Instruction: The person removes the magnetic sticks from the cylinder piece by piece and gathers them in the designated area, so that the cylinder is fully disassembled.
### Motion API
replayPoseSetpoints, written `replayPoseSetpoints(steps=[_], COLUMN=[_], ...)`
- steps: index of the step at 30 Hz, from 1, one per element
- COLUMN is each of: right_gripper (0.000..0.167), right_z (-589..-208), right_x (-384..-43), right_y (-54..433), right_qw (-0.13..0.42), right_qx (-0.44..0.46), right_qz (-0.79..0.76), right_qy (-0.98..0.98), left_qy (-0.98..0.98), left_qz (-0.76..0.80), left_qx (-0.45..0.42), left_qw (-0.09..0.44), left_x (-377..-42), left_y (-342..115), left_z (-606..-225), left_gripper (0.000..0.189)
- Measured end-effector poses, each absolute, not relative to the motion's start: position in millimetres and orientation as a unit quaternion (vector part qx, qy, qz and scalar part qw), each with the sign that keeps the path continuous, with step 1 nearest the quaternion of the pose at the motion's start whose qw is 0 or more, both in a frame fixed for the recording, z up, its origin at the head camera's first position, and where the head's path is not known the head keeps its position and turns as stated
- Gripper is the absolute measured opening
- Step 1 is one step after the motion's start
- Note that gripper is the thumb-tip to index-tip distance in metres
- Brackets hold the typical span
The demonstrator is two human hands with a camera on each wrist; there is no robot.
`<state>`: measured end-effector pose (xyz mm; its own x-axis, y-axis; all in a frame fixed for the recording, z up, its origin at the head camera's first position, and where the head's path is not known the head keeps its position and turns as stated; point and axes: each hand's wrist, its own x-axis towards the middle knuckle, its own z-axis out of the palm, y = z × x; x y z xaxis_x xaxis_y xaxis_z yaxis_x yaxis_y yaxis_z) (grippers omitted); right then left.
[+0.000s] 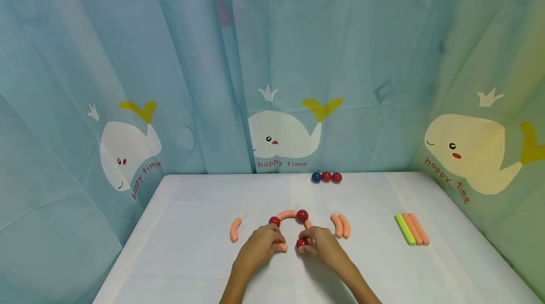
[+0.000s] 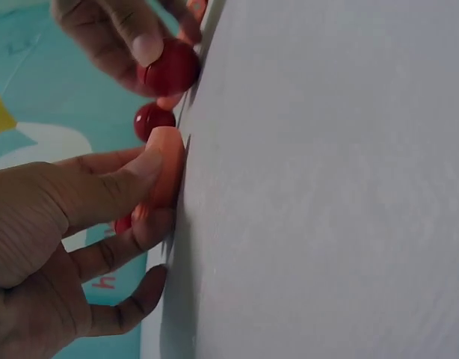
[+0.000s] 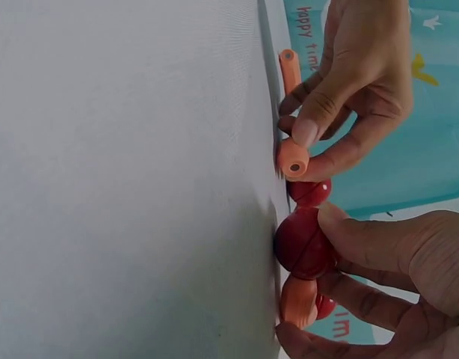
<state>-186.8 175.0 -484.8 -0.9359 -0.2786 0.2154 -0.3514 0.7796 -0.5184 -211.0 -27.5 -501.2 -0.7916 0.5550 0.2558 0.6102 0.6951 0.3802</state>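
Observation:
My left hand (image 1: 260, 246) pinches a curved orange magnetic rod (image 2: 168, 161) between thumb and fingers, low over the table; its near end, with a dark round centre, faces the right wrist camera. My right hand (image 1: 323, 246) holds a red ball (image 3: 300, 243) by thumb and fingers, and another orange rod (image 3: 297, 299) joins that ball. Beyond the hands, a curved rod (image 1: 287, 214) links a left red ball (image 1: 274, 221) to a right red ball (image 1: 302, 215), forming an arc. A gap lies between the held rod's end and the held ball. Fingers partly cover both side rods.
One curved orange rod (image 1: 235, 230) lies left of the arc, two curved rods (image 1: 340, 226) to its right. Farther right lie a green straight stick (image 1: 405, 229) and two orange sticks (image 1: 416, 229). A blue ball (image 1: 316, 177) and two red balls (image 1: 331, 177) sit at the back edge by the curtain.

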Motion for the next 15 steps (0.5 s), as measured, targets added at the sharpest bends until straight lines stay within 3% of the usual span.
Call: replayPoseSetpoints(steps=[8,13,15], right_gripper=[0.023,0.018,0.013], right_z=[-485.0,-480.2,-478.2], right_x=[-187.0,-186.0,-187.4], right_y=[172.9,173.6,173.7], right_qw=[0.055,0.053,0.065], right_qx=[0.164,0.115,0.088], right_qz=[0.295,0.324,0.327], right_qy=[-0.940,-0.937,-0.939], left_qy=[-0.923,-0.925,-0.925], left_qz=[-0.231,-0.289,-0.310], left_qx=[-0.304,-0.241,-0.212], left_qw=[0.052,0.060,0.064], left_x=[-212.5,-213.1,-213.4], left_y=[-36.1,-37.9,-39.2], left_z=[-497.1,-492.1,-491.8], left_gripper=[0.014,0.010,0.016])
